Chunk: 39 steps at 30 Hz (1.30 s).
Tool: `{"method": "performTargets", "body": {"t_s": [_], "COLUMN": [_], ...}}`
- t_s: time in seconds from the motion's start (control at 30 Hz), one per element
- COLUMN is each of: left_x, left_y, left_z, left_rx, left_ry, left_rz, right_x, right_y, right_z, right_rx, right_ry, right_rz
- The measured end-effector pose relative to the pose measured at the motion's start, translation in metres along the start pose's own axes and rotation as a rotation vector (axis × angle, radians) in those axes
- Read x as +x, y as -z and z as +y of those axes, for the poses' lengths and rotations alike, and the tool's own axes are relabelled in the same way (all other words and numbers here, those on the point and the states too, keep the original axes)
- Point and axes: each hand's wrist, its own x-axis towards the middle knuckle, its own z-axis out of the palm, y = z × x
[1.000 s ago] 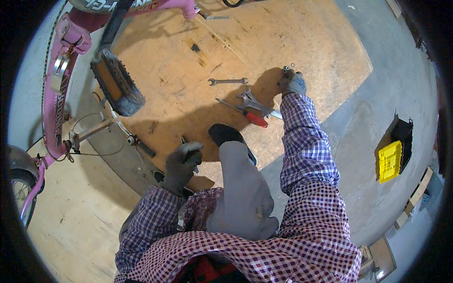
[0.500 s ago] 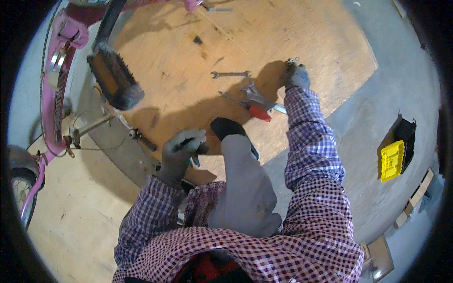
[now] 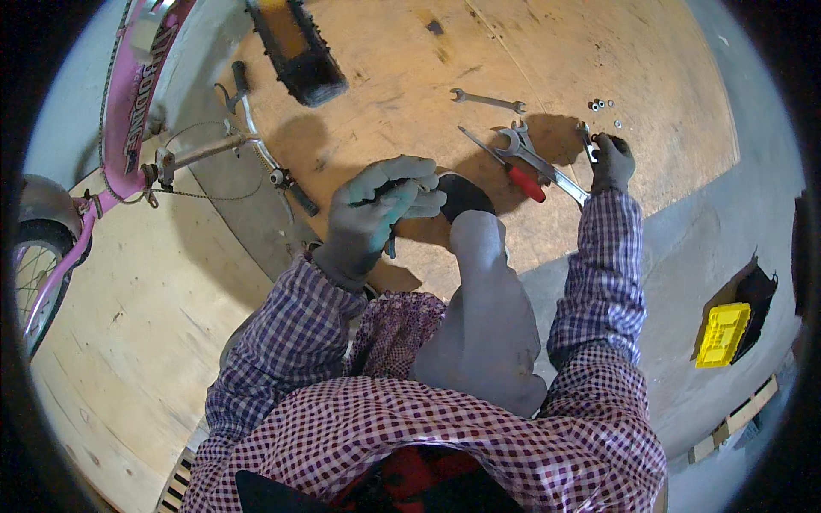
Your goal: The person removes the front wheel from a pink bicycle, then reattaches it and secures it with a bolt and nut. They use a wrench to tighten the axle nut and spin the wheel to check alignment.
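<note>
My left hand [image 3: 385, 205], in a grey glove, is closed with its fingertips drawn together. A small bit shows at the tips and a dark piece juts out below; I cannot make out what they are. On the right, my gloved right hand [image 3: 613, 162] rests low over the board, fingers closed on a small silver wrench [image 3: 587, 142]. Just beyond it lie several small nuts [image 3: 599, 105]. To its left, a large adjustable wrench [image 3: 540, 161] lies beside a red-handled screwdriver [image 3: 523, 181]. An open-ended wrench [image 3: 487, 101] lies farther off.
A pink bicycle frame [image 3: 141, 94] stands at the left, with handlebars [image 3: 256, 141] low beside it. A black pedal [image 3: 299, 56] hangs over the wooden board [image 3: 650, 51]. A yellow and black case [image 3: 723, 335] lies on the grey floor at right. My knee [image 3: 479, 265] is between my arms.
The view has shifted, so the scene sits farther right and the pedal higher. My right hand has drawn back from the nuts and now has the small wrench. My left fingers have turned inward.
</note>
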Motion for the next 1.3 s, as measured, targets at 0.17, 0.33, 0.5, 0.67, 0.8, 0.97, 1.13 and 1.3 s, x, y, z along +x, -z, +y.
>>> {"method": "performTargets", "body": {"t_s": [0.17, 0.33, 0.5, 0.67, 0.8, 0.97, 1.13, 1.3], "left_x": [-0.004, 0.002, 0.0, -0.005, -0.008, -0.011, -0.008, -0.004], "left_y": [0.008, 0.018, 0.021, 0.007, -0.003, -0.007, 0.006, 0.021], "left_z": [-0.001, -0.008, -0.002, 0.012, 0.023, 0.026, 0.022, 0.012], "left_rx": [-0.13, -0.234, -0.26, -0.203, -0.039, -0.099, -0.147, -0.098], "left_ry": [0.001, -0.018, 0.118, 0.148, 0.133, 0.086, 0.129, 0.17], "left_rz": [0.046, -0.003, -0.001, 0.025, 0.051, 0.125, 0.2, 0.212], "right_x": [-0.07, -0.133, -0.172, -0.191, -0.204, -0.227, -0.245, -0.267], "right_y": [-0.005, -0.034, -0.064, -0.081, -0.086, -0.097, -0.111, -0.13], "right_z": [0.016, 0.0, -0.036, -0.066, -0.078, -0.083, -0.076, -0.035], "right_rx": [0.322, 0.741, 0.636, 0.639, 0.472, 0.389, 0.353, 0.696], "right_ry": [-0.089, -0.219, -0.345, -0.328, -0.275, -0.344, -0.488, -0.633], "right_rz": [-0.419, -1.048, -1.043, -1.13, -1.11, -1.031, -0.899, -0.673]}}
